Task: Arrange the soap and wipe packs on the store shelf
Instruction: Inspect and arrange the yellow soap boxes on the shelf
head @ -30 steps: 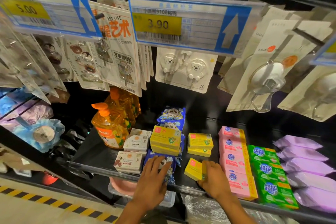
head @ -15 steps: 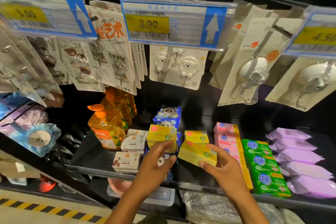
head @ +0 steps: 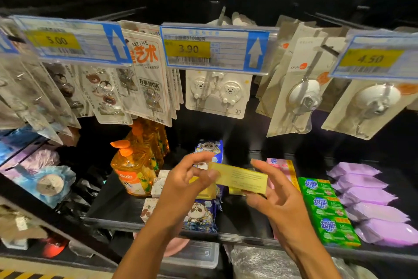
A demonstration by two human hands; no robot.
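Observation:
A yellow soap box (head: 239,178) is held in the air above the black shelf (head: 113,206), its printed back side facing me. My left hand (head: 187,186) pinches its left end and my right hand (head: 278,197) grips its right end. Under the hands lie more yellow soap boxes (head: 207,192), mostly hidden. Blue panda wipe packs (head: 201,215) lie in a column down the shelf's middle. Pink soap packs (head: 281,164) and green soap packs (head: 325,208) lie in rows to the right, with purple wipe packs (head: 371,201) at the far right.
Orange dish-soap bottles (head: 133,172) stand at the shelf's left, with small white soap boxes (head: 158,184) beside them. Carded hooks (head: 217,93) and price tags (head: 214,49) hang low over the shelf. A clear plastic box (head: 192,253) sits on the level below.
My right hand lifted the yellow soap box from the shelf's front edge. My left hand left the panda wipe pack and took the box's other end. The box turned its back side toward me.

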